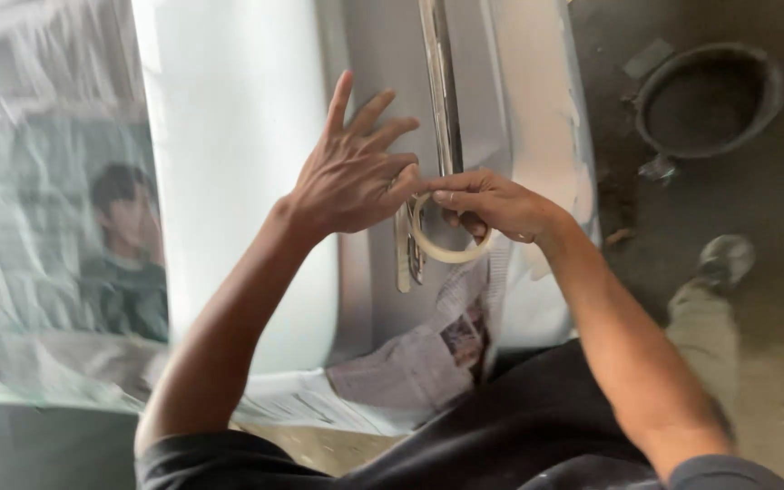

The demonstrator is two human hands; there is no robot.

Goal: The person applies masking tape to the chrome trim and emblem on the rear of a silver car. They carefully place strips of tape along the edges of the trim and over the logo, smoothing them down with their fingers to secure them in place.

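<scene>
- A pale silver car body panel [229,181] is filling the middle of the view, with a chrome trim strip [440,91] running along it.
- Newspaper sheets [410,363] are lying over the panel's near part.
- A round dark basin [710,100] is sitting on the floor, well apart.
- The left hand [356,172] is resting on the panel, fingers spread, thumb pressing beside the strip.
- The right hand [492,204] is pinching a roll of masking tape [442,249], which is hanging just beneath both hands.
</scene>
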